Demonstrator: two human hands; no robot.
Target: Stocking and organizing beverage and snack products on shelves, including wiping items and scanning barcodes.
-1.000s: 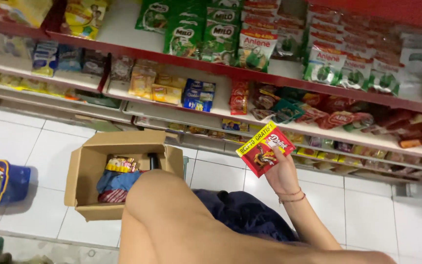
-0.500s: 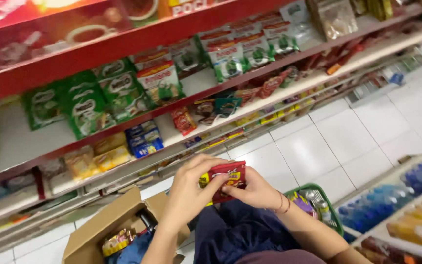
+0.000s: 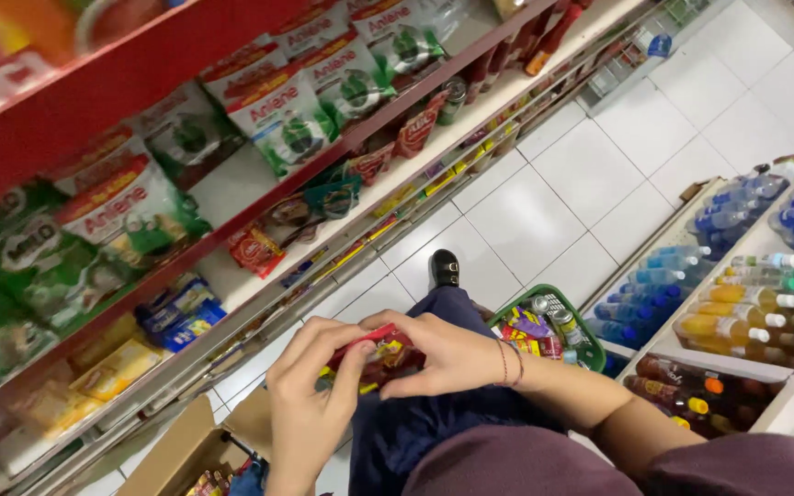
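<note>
Both hands meet at the lower centre of the frame, over the person's lap. The left hand comes up from the bottom edge, its fingers curled and its fingertips pinching the left end of a red snack packet. The right hand reaches in from the right with its fingers closed over the packet's top and right side, covering much of it; thin bracelets sit at that wrist. The packet lies roughly level between the two hands, with red and yellow print showing in the gaps between the fingers.

Below the hands is the dark blue garment over the legs, and one black shoe rests on the white tiled floor just above them, at frame centre.

Just right of the right hand, a green basket stands on the floor, holding cans and small packets. At the lower left corner, an open cardboard box holds more small packets.

Red-edged shelves run diagonally across the upper left, stocked with green and white pouches, with smaller sachets and boxes on the tiers beneath. At the right edge, a low rack carries rows of bottled drinks, blue towards the top and yellow, orange and dark red lower down.
</note>
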